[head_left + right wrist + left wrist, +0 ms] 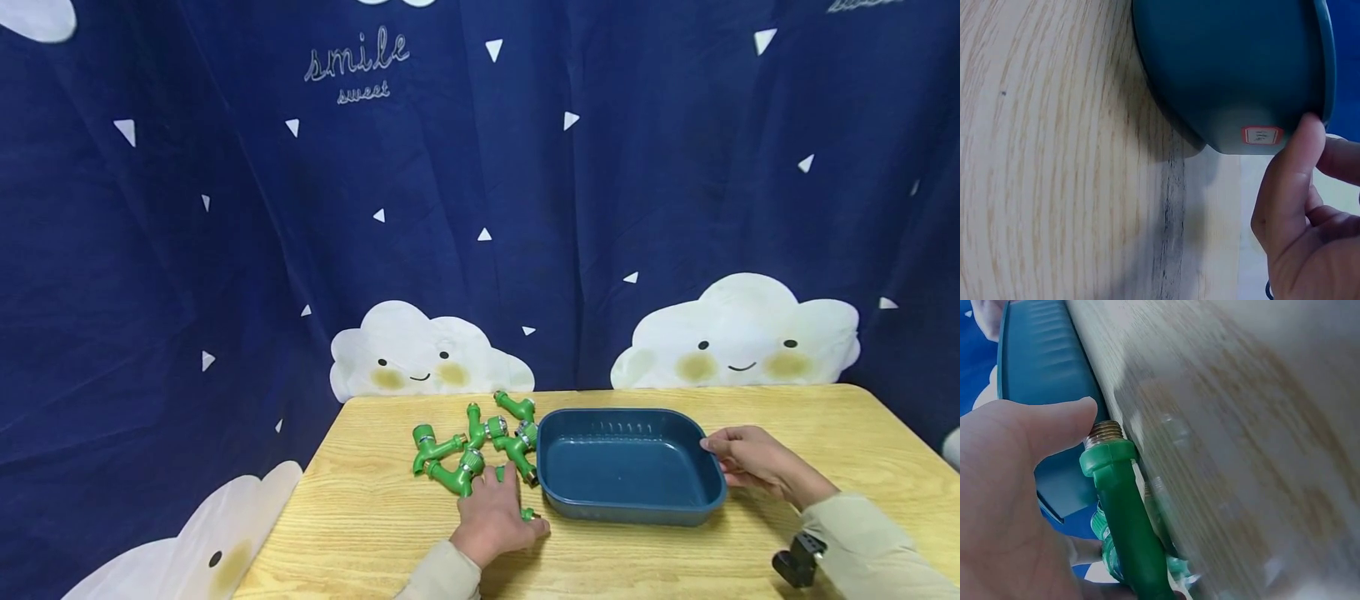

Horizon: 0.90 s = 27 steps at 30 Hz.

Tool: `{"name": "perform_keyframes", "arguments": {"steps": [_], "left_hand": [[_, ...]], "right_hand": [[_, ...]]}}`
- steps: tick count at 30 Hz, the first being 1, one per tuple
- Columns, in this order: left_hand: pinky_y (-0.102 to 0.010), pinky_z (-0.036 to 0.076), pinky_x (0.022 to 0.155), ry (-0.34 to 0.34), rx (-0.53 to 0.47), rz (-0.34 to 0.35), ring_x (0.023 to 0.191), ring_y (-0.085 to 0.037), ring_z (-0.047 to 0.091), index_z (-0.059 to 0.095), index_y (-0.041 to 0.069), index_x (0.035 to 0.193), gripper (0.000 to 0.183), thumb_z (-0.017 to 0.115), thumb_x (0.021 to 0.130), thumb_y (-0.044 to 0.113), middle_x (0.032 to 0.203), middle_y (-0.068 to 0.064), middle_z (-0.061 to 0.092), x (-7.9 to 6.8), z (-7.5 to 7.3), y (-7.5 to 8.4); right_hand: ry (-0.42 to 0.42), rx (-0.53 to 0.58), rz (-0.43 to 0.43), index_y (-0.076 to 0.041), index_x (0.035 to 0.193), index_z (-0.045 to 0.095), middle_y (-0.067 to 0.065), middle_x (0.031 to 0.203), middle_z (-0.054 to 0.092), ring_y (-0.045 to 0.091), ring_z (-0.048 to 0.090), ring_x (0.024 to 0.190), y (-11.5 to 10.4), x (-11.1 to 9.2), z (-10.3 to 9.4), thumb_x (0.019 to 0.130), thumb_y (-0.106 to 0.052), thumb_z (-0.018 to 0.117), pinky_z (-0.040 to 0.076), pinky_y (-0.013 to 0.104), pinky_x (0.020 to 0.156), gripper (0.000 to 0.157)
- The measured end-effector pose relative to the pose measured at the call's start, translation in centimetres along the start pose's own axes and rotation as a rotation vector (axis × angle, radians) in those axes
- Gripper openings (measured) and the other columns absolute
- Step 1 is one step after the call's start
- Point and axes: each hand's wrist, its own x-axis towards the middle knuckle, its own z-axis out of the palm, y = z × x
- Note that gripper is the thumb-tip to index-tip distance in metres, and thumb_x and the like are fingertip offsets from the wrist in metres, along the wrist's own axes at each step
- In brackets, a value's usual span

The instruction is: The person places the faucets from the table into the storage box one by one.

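Note:
My left hand point(495, 515) reaches down over a green tap point(1129, 512) at the near side of a group of taps. In the left wrist view the thumb lies against its brass threaded end, and fingers curl round the body farther down. Most of this tap is hidden under the hand in the head view. To the right, a dark blue plastic tub point(622, 475) sits on the table with nothing in it. My right hand point(757, 460) pinches the tub's right rim between thumb and fingers, also seen in the right wrist view above a small red-edged label point(1262, 135).
Several other green taps lie close together left of the tub, among them one tap point(435, 448) at the far left and another tap point(516, 406) at the back. The wooden table point(360, 533) ends at a dark blue curtain point(465, 167) with white clouds.

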Motion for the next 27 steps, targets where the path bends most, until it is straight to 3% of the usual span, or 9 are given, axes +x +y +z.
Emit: {"name": "perform_keyframes", "arguments": {"steps": [7,14,27], "left_hand": [[-0.064,0.046,0.086,0.015,0.03,0.006,0.119,-0.039,0.053,0.045,0.011,0.143,0.097,0.079,0.069,0.063,0.13,-0.022,0.054,-0.24,-0.01,0.05],[-0.064,0.048,0.082,0.027,-0.023,0.003,0.119,-0.041,0.054,0.047,0.009,0.14,0.096,0.083,0.066,0.058,0.129,-0.025,0.054,-0.34,-0.1,0.05],[-0.056,0.054,0.076,0.036,-0.054,0.098,0.113,-0.039,0.058,0.048,0.009,0.139,0.094,0.086,0.063,0.05,0.126,-0.021,0.056,0.11,0.17,-0.84]], "right_hand": [[0.0,0.001,-0.009,0.011,0.115,0.058,0.003,0.081,0.064,0.011,0.065,0.071,0.16,0.06,-0.01,0.104,-0.017,0.047,0.06,0.027,0.064,0.032],[0.003,-0.007,0.0,0.009,0.113,0.059,0.002,0.08,0.063,0.011,0.063,0.07,0.11,0.13,-0.03,0.103,-0.018,0.048,0.059,0.027,0.063,0.031],[-0.02,0.018,-0.012,0.007,0.111,0.06,0.001,0.078,0.064,0.01,0.064,0.069,0.2,-0.13,-0.04,0.103,-0.018,0.049,0.059,0.025,0.062,0.029]]}}
